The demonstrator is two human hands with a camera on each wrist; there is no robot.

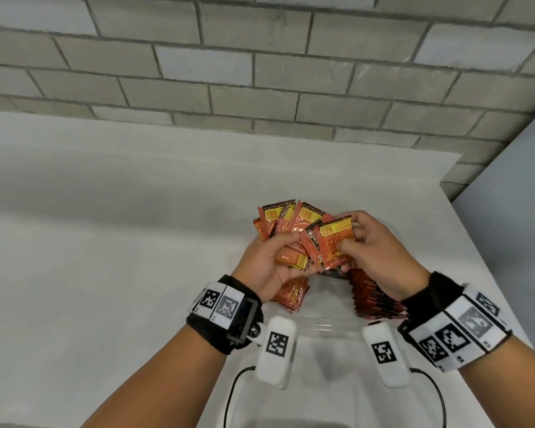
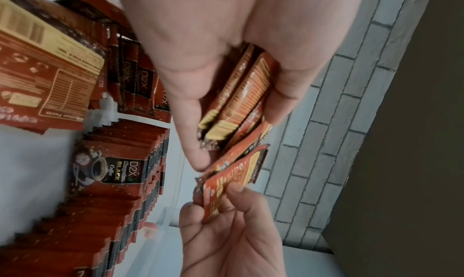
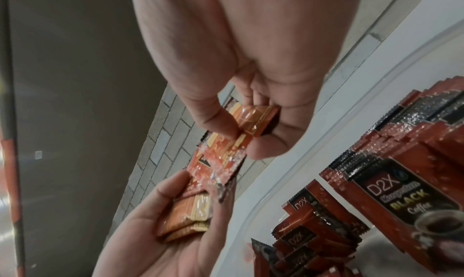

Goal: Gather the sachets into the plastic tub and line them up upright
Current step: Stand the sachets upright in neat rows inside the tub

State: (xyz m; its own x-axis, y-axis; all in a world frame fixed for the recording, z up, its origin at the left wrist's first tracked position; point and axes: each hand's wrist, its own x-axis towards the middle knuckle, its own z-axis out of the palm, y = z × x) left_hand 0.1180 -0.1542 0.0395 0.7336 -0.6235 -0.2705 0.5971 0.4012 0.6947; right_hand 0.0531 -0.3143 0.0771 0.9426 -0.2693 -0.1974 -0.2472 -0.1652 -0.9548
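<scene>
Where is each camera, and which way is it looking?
Head: on the head, looking down at both hands, left hand, right hand, fanned sachets, both forearms.
Left wrist: along the left hand to its sachets; right hand below.
Right wrist: along the right hand pinching a sachet; left hand below.
Both wrist views share the upright row in the tub.

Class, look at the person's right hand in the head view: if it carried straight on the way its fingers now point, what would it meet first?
The right hand points left, toward the left hand. It would probably first meet the fanned sachets in the left hand's grip; depth is unclear.
</scene>
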